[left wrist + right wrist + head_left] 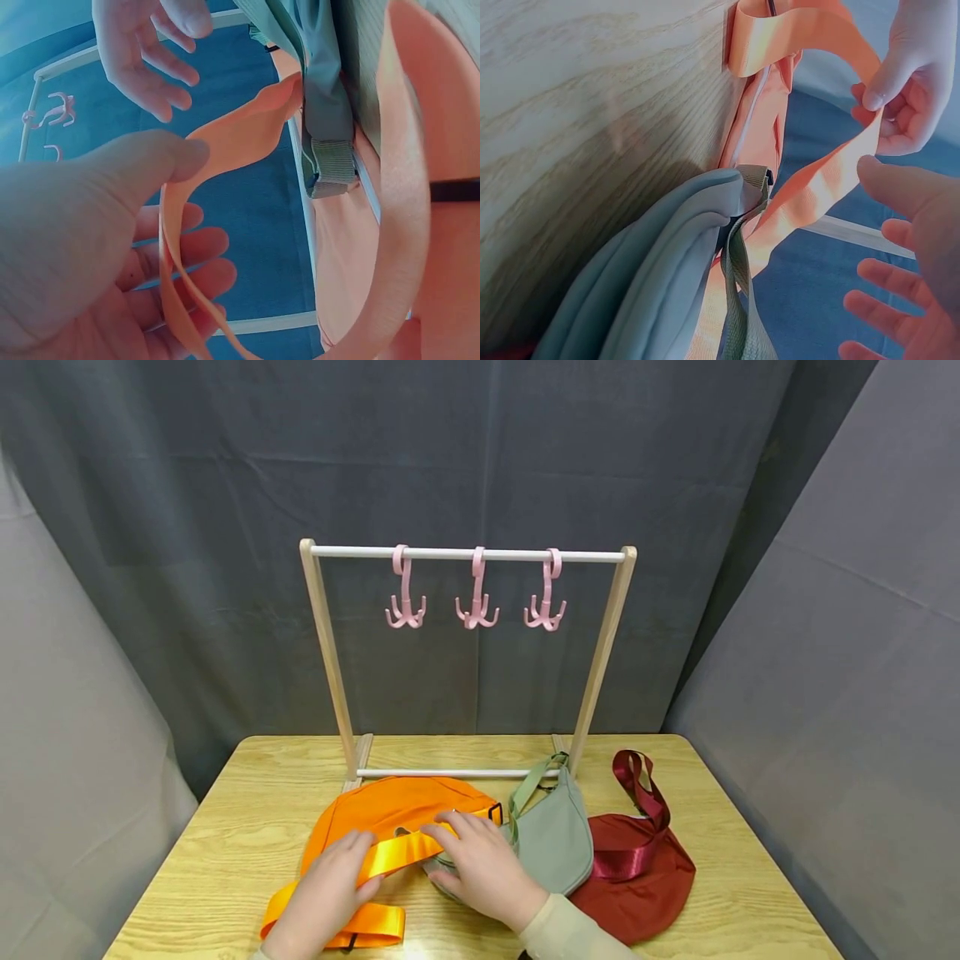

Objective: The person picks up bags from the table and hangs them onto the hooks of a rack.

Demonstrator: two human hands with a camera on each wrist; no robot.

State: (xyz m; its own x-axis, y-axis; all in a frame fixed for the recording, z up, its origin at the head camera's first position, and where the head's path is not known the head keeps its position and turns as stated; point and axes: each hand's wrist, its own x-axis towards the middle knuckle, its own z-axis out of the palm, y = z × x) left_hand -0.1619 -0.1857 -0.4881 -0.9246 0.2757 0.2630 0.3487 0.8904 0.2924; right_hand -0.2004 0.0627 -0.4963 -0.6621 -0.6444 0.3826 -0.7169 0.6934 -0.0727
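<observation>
An orange bag [397, 802] lies on the left of the table, its wide orange strap [397, 853] lifted off it. My left hand [330, 881] pinches this strap between thumb and fingers, as the left wrist view shows with the thumb [184, 159] on top. Beside the strap, my right hand [487, 872] has its fingers spread, and in the right wrist view its thumb [889, 180] is close to the band; I cannot tell whether it touches. Below and beside the right hand is a grey-green bag [558, 839], partly overlapping the orange one.
A dark red bag [645, 897] with a satin strap lies at the right, against the green one. Behind stands a wooden rack [607, 643] with a white top rail [337, 552], from which pink hooks [477, 597] hang. Grey curtains [225, 527] surround the table [202, 860].
</observation>
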